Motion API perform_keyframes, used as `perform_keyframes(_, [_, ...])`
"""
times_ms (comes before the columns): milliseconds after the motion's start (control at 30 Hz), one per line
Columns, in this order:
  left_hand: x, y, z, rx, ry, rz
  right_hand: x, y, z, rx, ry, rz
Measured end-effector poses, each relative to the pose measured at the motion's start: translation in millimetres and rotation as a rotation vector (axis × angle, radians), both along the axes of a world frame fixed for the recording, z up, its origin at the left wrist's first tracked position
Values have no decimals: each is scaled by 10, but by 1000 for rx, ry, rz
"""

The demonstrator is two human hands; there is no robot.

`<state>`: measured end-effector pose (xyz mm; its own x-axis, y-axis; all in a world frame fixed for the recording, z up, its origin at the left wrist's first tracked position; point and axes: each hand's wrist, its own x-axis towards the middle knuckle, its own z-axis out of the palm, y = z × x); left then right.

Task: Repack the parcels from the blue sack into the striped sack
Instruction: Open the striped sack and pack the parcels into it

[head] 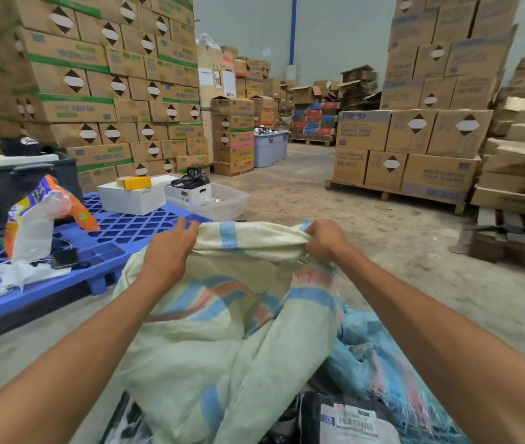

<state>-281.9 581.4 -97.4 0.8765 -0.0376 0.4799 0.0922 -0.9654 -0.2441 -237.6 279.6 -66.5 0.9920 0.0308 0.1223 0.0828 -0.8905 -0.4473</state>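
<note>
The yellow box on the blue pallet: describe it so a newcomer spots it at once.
Find the blue plastic pallet on the left. At its far edge sits a white carton beside a clear tub. The yellow box lies on that carton, the only solid yellow thing among white boxes.

Matt woven-plastic striped sack [222, 331], glossy black plastic parcel [335, 415], rough concrete floor [415, 245].

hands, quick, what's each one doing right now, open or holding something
Left hand: grips the rim of the cream woven sack with blue and red stripes.
Right hand: clutches the same sack's bunched rim.
</note>
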Motion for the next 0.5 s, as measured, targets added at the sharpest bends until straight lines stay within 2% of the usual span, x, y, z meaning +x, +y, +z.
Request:
perform_keyframes(133, [73,-56,142,-72,-38,119,-11,164,284,626,88,-106])
perform_keyframes(200, [111,-97,169,-98,-33,168,-50,203,364,956,280,-114])
perform_keyframes(233, [112,-113,167,-104,-32,180,-65,199,378,1059,395,-95])
perform_keyframes(300, [120,-130,176,-130,-16,183,-31,166,364,1117,532,-30])
perform_keyframes(367, [186,-87,208,-224,134,186,39,110,330,1083,565,-18])
perform_keyframes(433, [214,-44,334,-442,521,103,63,80,294,1067,633,28])
perform_keyframes(467, [197,-81,400,-547,686,-16,91,76,271,1062,673,68])
perform_keyframes(500, [171,-159,445,-570,739,-150,62,72,266,1030,677,102])
